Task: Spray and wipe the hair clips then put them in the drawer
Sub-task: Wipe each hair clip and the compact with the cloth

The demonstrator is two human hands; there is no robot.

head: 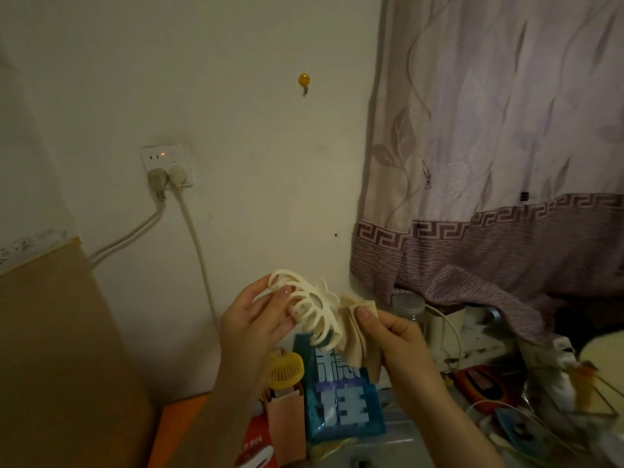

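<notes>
A large cream claw hair clip is held up in front of the wall. My left hand grips it by its upper left end, thumb on top. My right hand pinches a beige cloth and presses it against the clip's right side. The cloth hangs down below the clip. No drawer and no spray bottle can be made out.
A blue packet with white characters stands below the hands, next to a yellow mini fan and pink boxes. A cardboard panel leans at left. Cables, a jar and clutter fill the right, under a purple curtain.
</notes>
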